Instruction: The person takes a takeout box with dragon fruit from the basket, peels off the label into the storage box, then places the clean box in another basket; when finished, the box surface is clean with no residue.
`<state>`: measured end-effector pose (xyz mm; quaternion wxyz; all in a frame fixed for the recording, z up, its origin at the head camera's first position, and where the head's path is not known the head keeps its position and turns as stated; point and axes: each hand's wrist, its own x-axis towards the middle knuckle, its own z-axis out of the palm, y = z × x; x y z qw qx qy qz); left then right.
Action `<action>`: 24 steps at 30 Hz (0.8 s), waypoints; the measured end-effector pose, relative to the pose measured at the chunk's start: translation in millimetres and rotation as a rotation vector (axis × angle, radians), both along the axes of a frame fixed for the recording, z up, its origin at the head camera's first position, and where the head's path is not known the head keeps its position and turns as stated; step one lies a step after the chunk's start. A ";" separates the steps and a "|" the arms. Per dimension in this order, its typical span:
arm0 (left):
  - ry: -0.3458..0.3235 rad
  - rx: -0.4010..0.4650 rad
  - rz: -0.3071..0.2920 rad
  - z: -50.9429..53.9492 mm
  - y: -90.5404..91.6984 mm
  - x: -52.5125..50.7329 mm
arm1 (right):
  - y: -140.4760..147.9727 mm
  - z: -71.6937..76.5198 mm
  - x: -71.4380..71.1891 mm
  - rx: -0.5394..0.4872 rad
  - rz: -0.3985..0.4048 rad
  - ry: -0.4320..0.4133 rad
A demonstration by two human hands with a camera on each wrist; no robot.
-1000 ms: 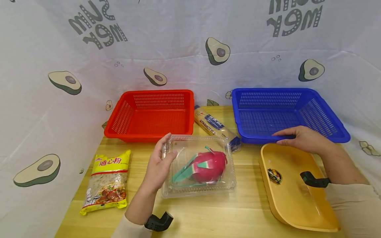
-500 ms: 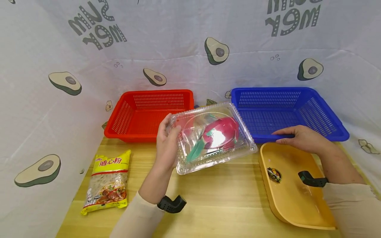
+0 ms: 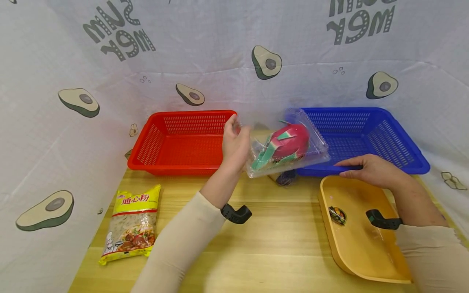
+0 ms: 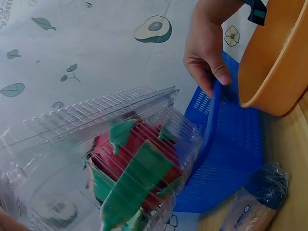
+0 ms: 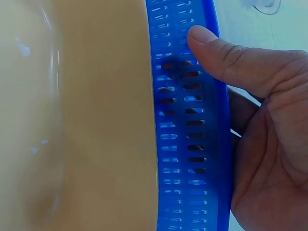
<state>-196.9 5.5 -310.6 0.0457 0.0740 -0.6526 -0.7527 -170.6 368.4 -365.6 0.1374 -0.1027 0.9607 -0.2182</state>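
My left hand (image 3: 236,142) holds a clear plastic clamshell box (image 3: 316,142) by its left end. Inside the box lies a red dragon fruit (image 3: 293,140) with green leaves, which also shows large in the left wrist view. The box is tilted in the air, its right end over the left side of the blue basket (image 3: 406,142). My right hand (image 3: 375,173) pinches the near rim of that basket; in the right wrist view the thumb lies inside the wall and the fingers outside.
A red basket (image 3: 183,152) stands at the back left. An orange tray (image 3: 360,248) sits under my right forearm. At the left lies a yellow bag of pasta (image 3: 130,224). A spaghetti pack (image 3: 286,178) is mostly hidden behind the box.
My left hand has lifted the box off the table, tilted it, and carried it up and right to the blue basket's left side. My right hand has stayed on the basket rim.
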 end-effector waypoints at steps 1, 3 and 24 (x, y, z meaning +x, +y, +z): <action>0.000 -0.016 0.004 0.7 4.8 -4.4 | 0.0 0.3 -0.2 -0.001 -0.001 -0.001; 0.006 -0.053 0.016 2.6 14.3 -11.8 | 0.1 0.5 -0.5 -0.004 -0.003 -0.005; -0.014 -0.632 -0.073 9.5 115.5 -43.7 | 1.9 -0.2 -0.4 -0.009 -0.024 -0.036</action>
